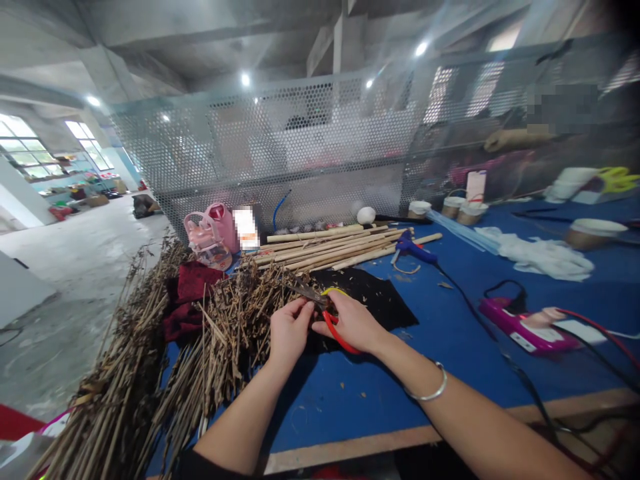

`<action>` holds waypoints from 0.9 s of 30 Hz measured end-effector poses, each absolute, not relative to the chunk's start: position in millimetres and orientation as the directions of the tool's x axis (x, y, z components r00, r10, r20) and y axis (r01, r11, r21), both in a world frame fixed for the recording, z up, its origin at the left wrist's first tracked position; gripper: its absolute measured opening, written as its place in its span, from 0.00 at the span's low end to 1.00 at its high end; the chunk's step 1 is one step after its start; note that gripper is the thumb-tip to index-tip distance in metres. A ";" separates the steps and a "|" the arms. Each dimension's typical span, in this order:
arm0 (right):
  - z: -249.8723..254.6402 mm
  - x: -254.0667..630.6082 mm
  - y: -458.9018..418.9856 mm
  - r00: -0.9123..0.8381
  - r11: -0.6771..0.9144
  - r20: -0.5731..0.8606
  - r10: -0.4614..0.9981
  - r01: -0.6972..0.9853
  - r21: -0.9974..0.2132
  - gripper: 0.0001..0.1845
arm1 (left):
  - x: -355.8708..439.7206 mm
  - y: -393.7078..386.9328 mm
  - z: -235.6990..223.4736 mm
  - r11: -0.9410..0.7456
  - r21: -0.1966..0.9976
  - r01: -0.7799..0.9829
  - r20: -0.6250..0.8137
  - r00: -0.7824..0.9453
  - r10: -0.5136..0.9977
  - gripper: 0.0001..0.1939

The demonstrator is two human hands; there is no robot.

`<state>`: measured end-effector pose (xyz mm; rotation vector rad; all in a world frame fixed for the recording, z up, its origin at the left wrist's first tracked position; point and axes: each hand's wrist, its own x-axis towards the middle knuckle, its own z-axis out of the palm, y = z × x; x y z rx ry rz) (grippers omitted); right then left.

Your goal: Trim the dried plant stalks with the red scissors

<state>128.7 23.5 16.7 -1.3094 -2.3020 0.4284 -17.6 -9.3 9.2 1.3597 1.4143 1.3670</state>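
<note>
My right hand (354, 321) grips a pair of scissors (336, 327) with red and yellow handles, the blades pointing up and left. Close beside the blades, my left hand (293, 327) is closed in a pinch; what sits between its fingertips is too small to make out. Under and left of my hands lies a heap of dried plant stems (240, 313) with brown, shrivelled tops. A black cloth (385, 300) spreads behind the scissors, dotted with small plant bits.
Pale wooden sticks (325, 248) lie behind the heap, near a blue glue gun (416, 248). A purple power strip (530, 328) with cables sits at right. A pink bottle (223, 227) and dark red cloth (197, 283) are at left. A perforated metal screen (300, 147) borders the table's back.
</note>
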 end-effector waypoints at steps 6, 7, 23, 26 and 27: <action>15.6 128.0 22.9 -0.421 0.463 0.206 0.883 0.720 -0.517 0.18 | -18.3 -8.6 7.6 -0.152 0.965 0.215 0.192 -0.177 0.965 0.15; 14.9 128.0 22.9 -0.410 0.446 0.190 0.892 0.730 -0.518 0.18 | -18.7 -8.3 7.4 -0.155 0.964 0.217 0.196 -0.179 0.964 0.16; 20.7 130.6 27.1 -0.414 0.401 0.084 0.906 0.780 -0.479 0.19 | -20.9 -3.7 5.2 -0.121 0.987 0.103 0.137 -0.165 0.977 0.16; 18.7 130.5 25.6 -0.411 0.421 0.131 0.902 0.776 -0.470 0.21 | -21.4 -2.7 3.7 -0.142 0.983 0.116 0.161 -0.173 0.972 0.15; 18.1 130.2 24.9 -0.411 0.428 0.145 0.900 0.770 -0.474 0.22 | -21.5 -2.7 3.4 -0.155 0.980 0.124 0.175 -0.170 0.970 0.14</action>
